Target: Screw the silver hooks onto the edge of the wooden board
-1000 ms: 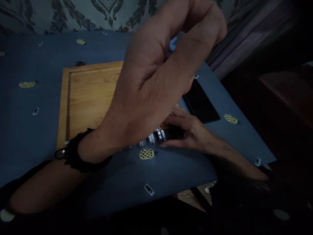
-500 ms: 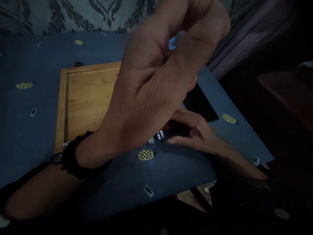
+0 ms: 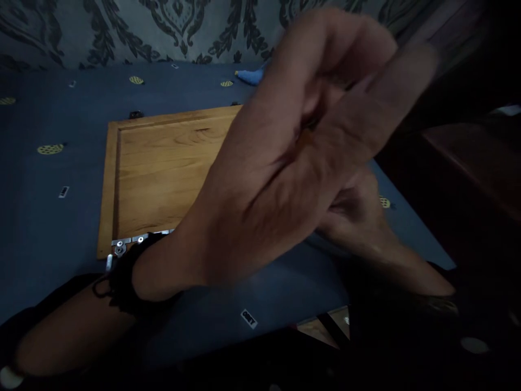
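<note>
My left hand (image 3: 301, 152) is raised close to the camera and blurred. Its fingers are curled in against the thumb, and a small dark and orange speck shows between them. A black band (image 3: 122, 279) circles its wrist. It covers much of the wooden board (image 3: 163, 163) lying on the blue cloth (image 3: 52, 233). A metal strip with screws (image 3: 130, 241) runs along the board's near edge. My right hand (image 3: 360, 220) is low behind the left hand, blurred, with its fingers hidden.
A light blue object (image 3: 248, 77) lies at the far side of the cloth near the patterned wall. Small white tags (image 3: 248, 318) and yellow prints dot the cloth. The table's right edge drops to a dark floor and wooden furniture (image 3: 472, 157).
My left hand has moved right and nearer the camera, uncovering the board's near-left edge and metal strip. My right hand has shifted right; the dark tool with metal rings it touched is out of sight.
</note>
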Tool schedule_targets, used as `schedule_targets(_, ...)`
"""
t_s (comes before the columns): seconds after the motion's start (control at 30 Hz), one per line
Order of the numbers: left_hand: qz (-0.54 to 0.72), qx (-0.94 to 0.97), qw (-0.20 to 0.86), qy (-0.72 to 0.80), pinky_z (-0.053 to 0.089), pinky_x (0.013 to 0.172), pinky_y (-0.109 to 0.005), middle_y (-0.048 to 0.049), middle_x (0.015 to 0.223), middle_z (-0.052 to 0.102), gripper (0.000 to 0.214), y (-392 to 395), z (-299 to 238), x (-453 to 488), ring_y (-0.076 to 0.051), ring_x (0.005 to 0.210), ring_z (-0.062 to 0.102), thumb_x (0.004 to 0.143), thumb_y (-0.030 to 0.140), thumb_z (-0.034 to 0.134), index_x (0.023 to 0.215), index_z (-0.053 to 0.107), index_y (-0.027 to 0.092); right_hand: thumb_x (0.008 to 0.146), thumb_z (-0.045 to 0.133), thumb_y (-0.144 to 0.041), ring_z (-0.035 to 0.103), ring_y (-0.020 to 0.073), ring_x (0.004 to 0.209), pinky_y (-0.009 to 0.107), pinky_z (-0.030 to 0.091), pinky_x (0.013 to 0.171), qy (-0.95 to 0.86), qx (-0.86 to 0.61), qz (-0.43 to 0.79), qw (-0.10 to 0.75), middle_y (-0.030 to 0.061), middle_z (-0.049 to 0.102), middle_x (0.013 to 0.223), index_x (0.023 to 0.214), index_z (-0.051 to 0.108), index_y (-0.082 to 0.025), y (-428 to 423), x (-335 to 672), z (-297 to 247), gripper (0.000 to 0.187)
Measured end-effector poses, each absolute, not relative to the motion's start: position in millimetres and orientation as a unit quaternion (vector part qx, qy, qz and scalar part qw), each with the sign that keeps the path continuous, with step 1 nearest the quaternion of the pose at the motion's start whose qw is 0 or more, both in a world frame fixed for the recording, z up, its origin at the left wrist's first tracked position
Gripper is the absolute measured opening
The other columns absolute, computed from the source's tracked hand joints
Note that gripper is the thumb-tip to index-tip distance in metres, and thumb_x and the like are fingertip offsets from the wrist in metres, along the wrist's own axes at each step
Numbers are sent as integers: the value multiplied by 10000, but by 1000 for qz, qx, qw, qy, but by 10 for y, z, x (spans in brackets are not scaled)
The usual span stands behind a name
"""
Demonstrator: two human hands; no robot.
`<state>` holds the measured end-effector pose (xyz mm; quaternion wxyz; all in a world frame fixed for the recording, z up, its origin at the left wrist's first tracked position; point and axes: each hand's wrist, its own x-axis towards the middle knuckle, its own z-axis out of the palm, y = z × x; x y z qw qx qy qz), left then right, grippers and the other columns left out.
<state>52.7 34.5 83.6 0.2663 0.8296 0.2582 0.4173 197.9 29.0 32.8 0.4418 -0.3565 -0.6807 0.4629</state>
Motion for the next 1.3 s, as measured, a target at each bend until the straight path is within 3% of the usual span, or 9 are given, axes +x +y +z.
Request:
schedule_targets(0.07, 440, 827, 213, 278, 506, 826, -422, -62, 1031, 574, 642, 342, 778, 406, -245, 1030, 570, 989, 533, -32, 1151, 517, 244, 831, 749, -319, 553, 81, 479, 230, 487, 445, -654, -362, 475, 464, -65, 649, 709, 1042, 618, -243, 295, 2008, 273, 260)
schedule_targets(0.17, 421, 779, 328, 330, 480, 974, -363, -30, 1098, 596, 163, 328, 606, 186, -175, 1072, 596, 1008, 340, 429, 1125, 490, 243, 869, 696, -196, 553, 77, 497, 246, 463, 472, -613, -398, 448, 515, -52, 677, 769, 1178, 593, -254, 281, 2085, 183, 330)
schedule_targets(0.23, 353, 793, 331, 370, 481, 987, -374, -37, 1132, 604, 189, 306, 467, 88, -182, 1125, 589, 953, 228, 515, 1139, 483, 223, 879, 673, -170, 552, 85, 516, 274, 461, 517, -600, -413, 439, 526, -35, 678, 788, 1218, 592, -249, 262, 2129, 156, 357)
schedule_targets(0.37, 197, 860, 273, 384, 519, 903, -449, -88, 1074, 654, 234, 253, 278, 84, -258, 1076, 632, 940, 200, 452, 1174, 458, 201, 949, 591, -267, 585, 114, 603, 316, 475, 594, -619, -409, 441, 505, 13, 668, 867, 1244, 588, -203, 225, 2173, 160, 302)
schedule_targets(0.5, 142, 877, 272, 369, 527, 891, -449, -75, 905, 661, 234, 228, 244, 144, -263, 1005, 651, 916, 126, 401, 1135, 469, 170, 983, 536, -344, 581, 117, 578, 311, 462, 542, -615, -385, 465, 508, 17, 659, 849, 1130, 625, -201, 215, 2182, 127, 224)
schedule_targets(0.63, 99, 871, 291, 384, 534, 891, -423, -58, 870, 644, 281, 225, 249, 137, -242, 1001, 643, 888, 83, 379, 1138, 469, 176, 974, 553, -363, 571, 109, 549, 293, 466, 514, -612, -380, 467, 512, 1, 651, 808, 1011, 619, -213, 210, 2173, 82, 168)
schedule_targets(0.9, 90, 867, 303, 385, 538, 831, -448, -96, 952, 673, 454, 267, 191, 125, -276, 978, 653, 868, 105, 342, 1320, 363, 152, 984, 526, -384, 585, 105, 560, 293, 501, 547, -650, -392, 446, 475, 0, 647, 819, 983, 584, -212, 185, 2149, 91, 182)
schedule_targets(1.13, 107, 865, 310, 380, 521, 868, -441, -104, 1010, 680, 440, 273, 172, 106, -260, 983, 652, 888, 127, 330, 1325, 366, 155, 974, 533, -404, 583, 115, 558, 309, 517, 576, -653, -406, 445, 459, 7, 649, 807, 938, 605, -234, 183, 2147, 98, 188)
schedule_targets(1.3, 109, 857, 322, 388, 519, 897, -440, -101, 989, 675, 418, 275, 175, 114, -255, 990, 648, 905, 161, 330, 1319, 393, 160, 978, 526, -404, 612, 122, 598, 314, 536, 620, -671, -396, 449, 439, 9, 655, 840, 1026, 622, -239, 169, 2170, 129, 197)
